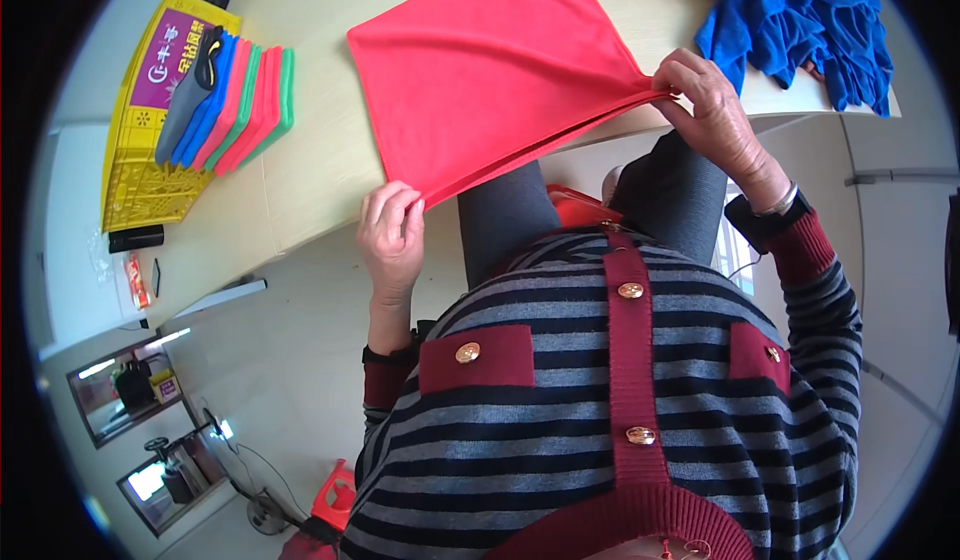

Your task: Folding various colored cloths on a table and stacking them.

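A red cloth (490, 70), folded so that two layers show along its near edge, lies spread on the table in front of me. At its near left corner, my left hand (392, 235) is closed in a pinch on the cloth. My right hand (718, 120) pinches the near right corner, fingers together over the edge. Between the two hands the near edge hangs just past the table edge, over my lap, with a narrow gap between the layers. A soft diagonal crease runs across the upper face.
Several folded cloths (232, 100) in grey, blue, red and green lean in a row against a yellow basket (150, 215) at the left of the pale table (320, 150). Crumpled blue cloths (800, 25) lie at the far right. A black roll-like object (137, 239) is beside the basket.
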Available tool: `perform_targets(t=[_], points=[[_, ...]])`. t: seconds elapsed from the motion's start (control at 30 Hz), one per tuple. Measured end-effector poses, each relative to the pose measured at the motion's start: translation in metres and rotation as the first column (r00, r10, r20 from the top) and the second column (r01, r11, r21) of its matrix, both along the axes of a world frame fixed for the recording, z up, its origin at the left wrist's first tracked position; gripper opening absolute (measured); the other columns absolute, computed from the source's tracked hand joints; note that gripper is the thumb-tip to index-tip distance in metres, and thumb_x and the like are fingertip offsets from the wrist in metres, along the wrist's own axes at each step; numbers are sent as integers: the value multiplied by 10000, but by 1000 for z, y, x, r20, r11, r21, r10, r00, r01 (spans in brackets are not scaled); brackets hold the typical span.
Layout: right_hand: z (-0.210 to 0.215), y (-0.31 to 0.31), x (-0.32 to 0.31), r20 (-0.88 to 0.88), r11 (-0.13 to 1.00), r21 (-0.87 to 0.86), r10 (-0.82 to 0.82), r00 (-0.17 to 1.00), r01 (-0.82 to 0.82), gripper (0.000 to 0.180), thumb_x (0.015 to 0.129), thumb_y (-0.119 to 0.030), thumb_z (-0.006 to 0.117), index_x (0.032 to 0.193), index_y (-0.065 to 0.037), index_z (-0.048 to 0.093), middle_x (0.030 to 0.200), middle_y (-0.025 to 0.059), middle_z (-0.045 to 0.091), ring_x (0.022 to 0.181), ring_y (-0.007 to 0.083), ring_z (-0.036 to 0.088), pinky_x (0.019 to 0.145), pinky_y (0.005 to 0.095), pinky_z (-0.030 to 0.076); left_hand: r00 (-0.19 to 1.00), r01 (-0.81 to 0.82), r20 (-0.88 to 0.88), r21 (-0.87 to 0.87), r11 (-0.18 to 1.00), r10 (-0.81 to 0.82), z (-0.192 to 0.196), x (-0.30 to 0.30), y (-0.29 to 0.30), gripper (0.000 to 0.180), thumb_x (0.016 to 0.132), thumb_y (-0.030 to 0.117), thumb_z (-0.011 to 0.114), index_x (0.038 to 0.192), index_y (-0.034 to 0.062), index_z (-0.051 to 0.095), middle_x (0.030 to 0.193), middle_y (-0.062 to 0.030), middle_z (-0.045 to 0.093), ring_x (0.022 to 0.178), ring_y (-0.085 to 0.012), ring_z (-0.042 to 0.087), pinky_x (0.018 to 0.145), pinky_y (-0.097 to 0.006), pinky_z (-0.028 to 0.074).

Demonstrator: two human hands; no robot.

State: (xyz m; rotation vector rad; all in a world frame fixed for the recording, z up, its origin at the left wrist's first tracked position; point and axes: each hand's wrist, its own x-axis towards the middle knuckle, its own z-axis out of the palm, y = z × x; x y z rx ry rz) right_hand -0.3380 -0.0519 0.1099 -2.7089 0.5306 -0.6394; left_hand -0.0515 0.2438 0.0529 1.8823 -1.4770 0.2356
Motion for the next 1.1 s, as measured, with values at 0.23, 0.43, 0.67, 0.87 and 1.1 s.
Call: perform_targets(t=[0.23, 0.43, 0.67, 0.87, 1.1], points=[[3, 2, 9, 33, 999, -50, 13, 999, -11, 161, 801, -1, 723, 887, -36, 591, 966, 111, 589, 896, 285, 618, 788, 356, 504, 1000, -17, 13, 27, 999, 17, 4, 3, 12, 217, 765, -27, 740, 956, 27, 652, 982, -122, 650, 917, -291, 623, 810, -376, 509], [6, 3, 9, 19, 997, 74, -8, 1000, 7, 176, 796, 17, 725, 893, -33, 586, 978, 105, 589, 890, 255, 622, 782, 316, 506, 1000, -21, -22, 24, 1000, 21, -1, 14, 12, 217, 761, -9, 747, 952, 31, 654, 991, -113, 647, 915, -286, 619, 808, -378, 507], [27, -17, 10, 84, 986, 161, 26, 996, -39, 158, 832, 13, 715, 919, -32, 591, 956, 85, 593, 873, 180, 615, 763, 282, 506, 999, -37, 1, -25, 999, 37, 22, 36, -6, 177, 780, -9, 738, 926, 23, 643, 946, -103, 638, 891, -264, 619, 804, -357, 510], [121, -62, 16, 310, 988, 92, 92, 946, -126, 127, 888, -37, 695, 981, -25, 610, 940, 76, 617, 865, 139, 625, 741, 266, 505, 973, -19, -224, -323, 946, -57, 153, 74, -45, 78, 902, 6, 674, 975, 16, 647, 969, -17, 639, 906, -106, 594, 821, -258, 484], [227, -62, 14, 356, 963, 221, 69, 932, -156, 96, 931, -17, 606, 983, -26, 685, 853, 51, 689, 768, 127, 627, 713, 236, 531, 871, 119, -396, -404, 907, -290, 252, 91, -71, 87, 954, 52, 646, 1027, 4, 654, 972, 10, 632, 902, -46, 565, 806, -200, 454]])
